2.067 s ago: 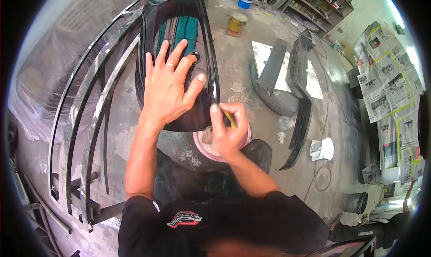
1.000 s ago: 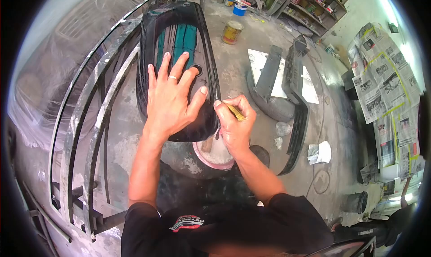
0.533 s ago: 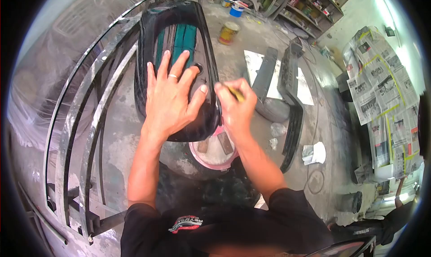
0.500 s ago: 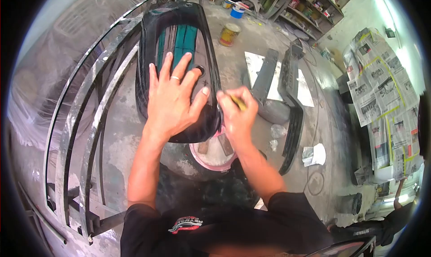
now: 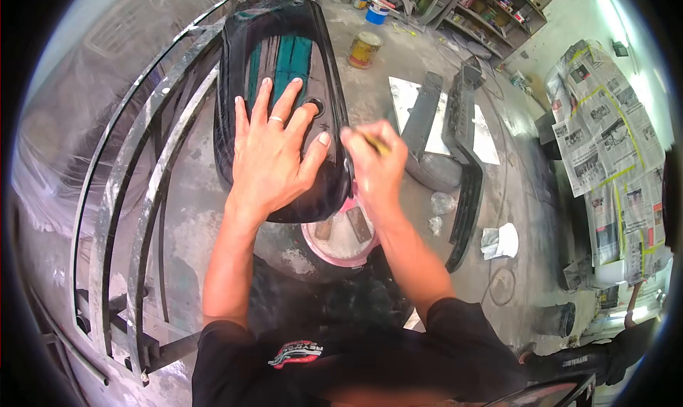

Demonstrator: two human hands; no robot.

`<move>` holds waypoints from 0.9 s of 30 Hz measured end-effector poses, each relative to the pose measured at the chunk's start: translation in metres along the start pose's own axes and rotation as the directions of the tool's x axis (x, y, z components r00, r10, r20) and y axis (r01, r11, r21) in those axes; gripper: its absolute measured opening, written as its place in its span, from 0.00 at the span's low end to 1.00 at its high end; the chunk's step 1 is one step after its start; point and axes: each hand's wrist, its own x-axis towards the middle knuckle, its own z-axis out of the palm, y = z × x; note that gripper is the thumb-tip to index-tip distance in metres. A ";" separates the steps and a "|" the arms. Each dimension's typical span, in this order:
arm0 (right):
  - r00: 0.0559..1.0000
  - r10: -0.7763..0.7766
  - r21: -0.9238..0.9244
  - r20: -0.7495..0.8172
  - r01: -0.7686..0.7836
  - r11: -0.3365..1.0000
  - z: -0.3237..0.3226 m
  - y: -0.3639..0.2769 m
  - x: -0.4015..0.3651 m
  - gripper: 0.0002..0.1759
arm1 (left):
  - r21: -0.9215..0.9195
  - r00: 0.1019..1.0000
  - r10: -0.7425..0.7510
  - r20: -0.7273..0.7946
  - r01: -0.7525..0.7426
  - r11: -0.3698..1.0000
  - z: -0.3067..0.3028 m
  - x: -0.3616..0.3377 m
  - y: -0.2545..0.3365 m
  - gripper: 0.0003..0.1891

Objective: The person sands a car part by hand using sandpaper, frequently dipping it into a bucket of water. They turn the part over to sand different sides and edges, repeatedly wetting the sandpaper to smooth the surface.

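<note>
A glossy black panel (image 5: 277, 17) with rounded ends and a round hole lies in front of me, reflecting teal and grey. My left hand (image 5: 274, 154) rests flat on it, fingers spread, a ring on one finger, with the index fingertip beside the hole. At the panel's right edge, my right hand (image 5: 377, 161) is closed around a small yellow and dark thing (image 5: 377, 144), mostly hidden by the fingers. Below the panel's lower end is a pink-rimmed round lid (image 5: 340, 256) with two brownish blocks on it.
Curved metal bars (image 5: 121, 172) stand at the left. Dark long parts (image 5: 462, 129) and a white sheet (image 5: 486, 140) lie to the right. A yellow can (image 5: 364, 50) stands behind. At the lower right is another person (image 5: 619, 353), near newspaper-covered panels (image 5: 605, 129).
My right hand has shifted slightly up and left along the panel's edge. My left hand stays spread on the panel. The view has moved slightly.
</note>
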 end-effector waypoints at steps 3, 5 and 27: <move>0.999 0.033 0.004 -0.009 -0.033 0.999 -0.003 -0.004 -0.023 0.09 | -0.022 1.000 0.003 -0.001 -0.003 1.000 0.001 0.000 -0.001 0.21; 0.996 -0.094 -0.063 -0.011 0.093 0.994 0.000 0.002 -0.003 0.10 | 0.001 1.000 0.006 0.007 -0.006 1.000 0.003 -0.001 0.000 0.21; 0.540 0.842 0.172 -0.015 -0.828 0.534 -0.158 0.252 0.002 0.11 | -0.090 0.993 0.115 -0.016 -0.116 0.989 0.007 0.005 -0.016 0.18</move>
